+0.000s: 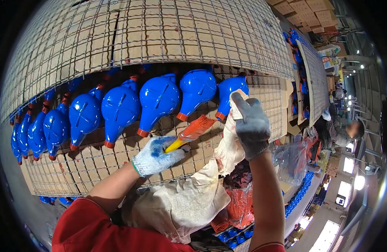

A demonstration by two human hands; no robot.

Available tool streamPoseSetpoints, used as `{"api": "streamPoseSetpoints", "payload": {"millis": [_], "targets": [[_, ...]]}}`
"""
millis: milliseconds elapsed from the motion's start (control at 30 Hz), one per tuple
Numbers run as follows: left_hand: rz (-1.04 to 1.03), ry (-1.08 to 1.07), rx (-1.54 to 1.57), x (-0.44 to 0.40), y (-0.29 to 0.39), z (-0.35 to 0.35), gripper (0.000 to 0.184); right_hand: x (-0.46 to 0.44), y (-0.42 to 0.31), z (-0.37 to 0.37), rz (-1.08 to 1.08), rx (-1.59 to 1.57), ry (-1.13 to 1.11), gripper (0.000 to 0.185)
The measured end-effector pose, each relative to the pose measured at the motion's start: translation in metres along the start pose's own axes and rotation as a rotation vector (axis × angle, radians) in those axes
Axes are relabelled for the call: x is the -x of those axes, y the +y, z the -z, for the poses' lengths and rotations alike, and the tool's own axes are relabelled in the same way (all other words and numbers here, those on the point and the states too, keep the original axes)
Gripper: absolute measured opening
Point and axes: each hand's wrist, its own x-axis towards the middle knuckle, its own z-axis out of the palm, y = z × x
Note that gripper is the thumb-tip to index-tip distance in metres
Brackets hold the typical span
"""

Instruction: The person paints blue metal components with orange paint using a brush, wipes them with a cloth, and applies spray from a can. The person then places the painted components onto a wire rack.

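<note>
My left hand [159, 156], in a white glove with blue stains, is closed around the yellow handle of a paintbrush [193, 130]. Red paint covers the brush's bristles, which point up and to the right. A dark grey glove covers my right hand [253, 125], which pinches a cream-coloured cloth [227, 147] that hangs down toward my lap. The cloth's upper end is against a glossy blue casting [232, 90] with a red-painted rim, the rightmost of a row. Left of it stands another blue casting [197, 86], also with a red end.
The castings rest on a wire-mesh shelf [97, 168] lined with cardboard, and another mesh shelf [160, 33] lies above them. A red-stained plastic bag [239, 206] is below my right arm. Further right are more racks and a person [342, 130] in the background.
</note>
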Motion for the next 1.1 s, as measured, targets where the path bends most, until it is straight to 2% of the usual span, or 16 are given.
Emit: {"api": "streamPoseSetpoints", "payload": {"millis": [233, 433, 533, 600, 633, 700, 767, 833, 900, 967, 1000, 1033, 1100], "targets": [[-0.043, 0.016, 0.001, -0.001, -0.008, -0.003, 0.033, 0.004, 0.004, -0.017, -0.010, -0.030, 0.073, 0.047], [-0.058, 0.023, -0.068, -0.001, -0.009, -0.001, 0.032, 0.009, 0.013, -0.022, 0.020, -0.154, 0.160, 0.039], [-0.050, 0.037, -0.063, 0.001, -0.010, -0.003, 0.030, 0.017, 0.021, -0.011, -0.031, -0.335, 0.081, 0.037], [-0.036, 0.034, -0.074, 0.002, -0.003, -0.004, 0.030, 0.033, 0.039, -0.003, 0.308, -0.241, 0.233, 0.031], [-0.042, 0.060, -0.144, 0.002, 0.001, -0.005, 0.030, 0.045, 0.039, 0.010, 0.294, -0.236, 0.250, 0.031], [-0.048, 0.073, -0.230, 0.005, 0.001, -0.007, 0.029, 0.087, 0.033, 0.043, -0.094, -0.439, 0.279, 0.025], [-0.069, 0.108, -0.197, 0.000, -0.013, -0.007, 0.033, 0.144, 0.044, 0.056, -0.444, -0.696, 0.335, 0.026], [-0.068, 0.104, -0.193, 0.000, -0.014, -0.010, 0.033, 0.196, 0.020, 0.104, -0.789, -0.931, 0.386, 0.028], [-0.059, 0.111, -0.195, 0.000, -0.009, -0.012, 0.033, 0.267, 0.027, 0.121, -0.718, -1.078, 0.604, 0.032], [-0.053, 0.155, -0.270, -0.001, -0.006, -0.017, 0.026, 0.324, 0.023, 0.133, -0.746, -1.177, 0.771, 0.032], [-0.072, 0.150, -0.197, 0.003, -0.005, -0.022, 0.025, 0.348, 0.016, 0.143, -0.731, -1.213, 0.821, 0.035], [-0.091, 0.139, -0.125, 0.008, 0.000, -0.030, 0.023, 0.371, 0.010, 0.149, -0.735, -1.121, 0.896, 0.038], [-0.170, 0.043, 0.015, 0.035, 0.027, -0.063, 0.022, 0.398, -0.011, 0.166, -0.767, -1.241, 0.953, 0.041]]}}
